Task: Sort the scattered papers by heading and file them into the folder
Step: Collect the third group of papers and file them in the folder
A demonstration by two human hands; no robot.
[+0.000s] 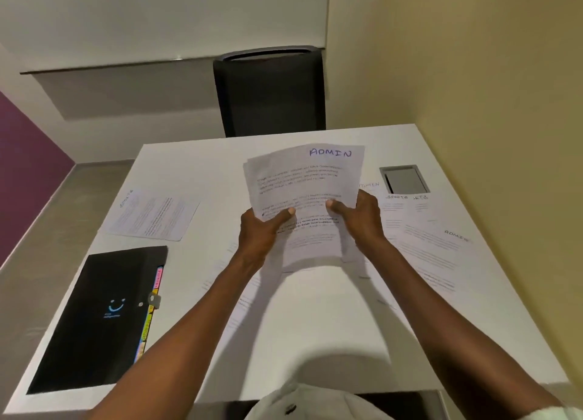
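**Gathering the ADMIN sheets, folder not yet opened**

Standing beside the white surface [315, 340], I see the black folder [101, 318] lying nearest, at the front left corner, flat and fastened, its coloured tabs [148, 322] peeking from the right edge. Both arms reach out past it. The left hand [262, 230] and the right hand [362, 217] each grip the lower part of a small sheaf of papers [303, 199], thumbs on top, fingers curled behind, holding it tilted up above the middle of the surface. The top sheet reads ADMIN. This looks like the sorting step: one heading is being collected. Next, I'd judge, the sheaf needs squaring, and more matching sheets picking up before filing.

Loose sheets [432, 249] lie to the right, some headed ADMIN and SPORTS, overlapping, so lifting one alone needs care. Another sheet [151, 214] lies apart on the left. Farther off sit a grey cable hatch [405, 180] and a dark chair [271, 94].
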